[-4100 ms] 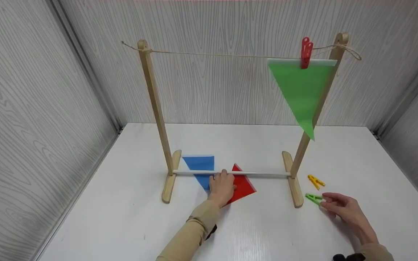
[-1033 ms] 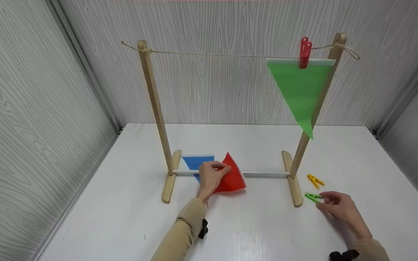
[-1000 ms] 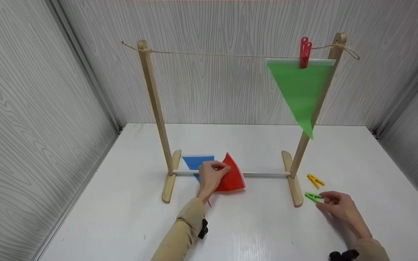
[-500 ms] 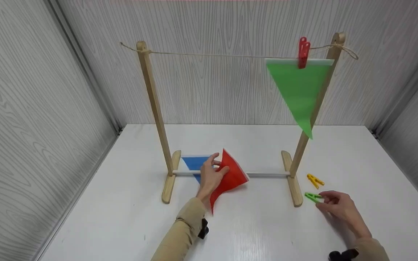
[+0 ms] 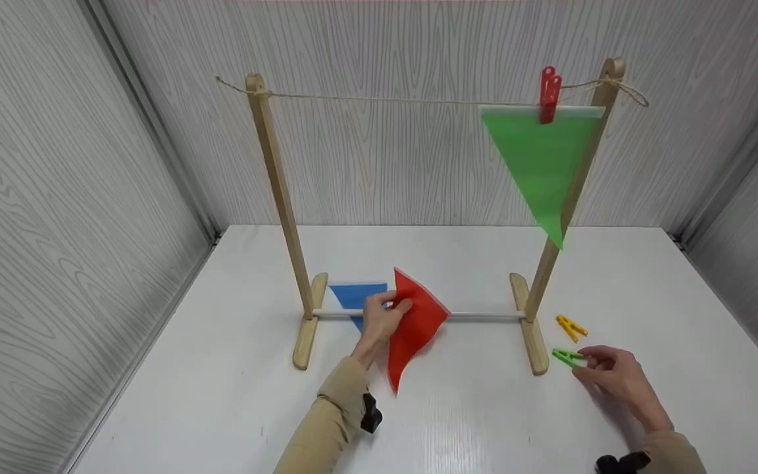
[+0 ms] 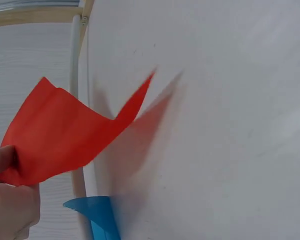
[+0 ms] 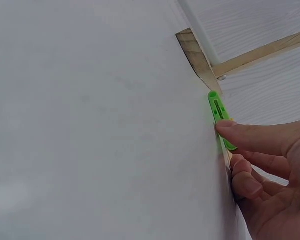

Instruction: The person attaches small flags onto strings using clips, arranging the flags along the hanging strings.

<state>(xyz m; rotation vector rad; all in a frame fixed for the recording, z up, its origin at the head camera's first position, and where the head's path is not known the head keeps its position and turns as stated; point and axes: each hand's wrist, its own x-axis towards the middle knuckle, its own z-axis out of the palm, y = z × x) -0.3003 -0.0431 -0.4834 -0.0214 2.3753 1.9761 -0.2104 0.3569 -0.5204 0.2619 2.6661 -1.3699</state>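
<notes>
My left hand (image 5: 378, 326) pinches the red triangular pennant (image 5: 418, 319) between thumb and fingers, lifted off the table. Its white-edged side faces up and right, and the point droops toward me. In the left wrist view the pennant (image 6: 55, 135) curves away from the fingers, its shadow on the table. Just behind the hand lies a blue pennant (image 5: 358, 295), partly covered by the hand and the rod. At the right, my right hand (image 5: 624, 385) pinches the arms of a green clothespin (image 5: 566, 357) low over the table. The right wrist view shows that clothespin (image 7: 216, 106) under the thumb.
A wooden stand with a left post (image 5: 279, 197) and right post (image 5: 576, 191) carries a string (image 5: 372, 99). A red clothespin (image 5: 548, 99) clips a green pennant (image 5: 533, 158) there. Low between the posts runs a white rod (image 5: 484, 316). A yellow clothespin (image 5: 571, 328) lies beyond the green one.
The left hand has picked the red pennant up from the table and turned it, its white edge swinging up and its point now hanging toward me. The right hand has barely moved.
</notes>
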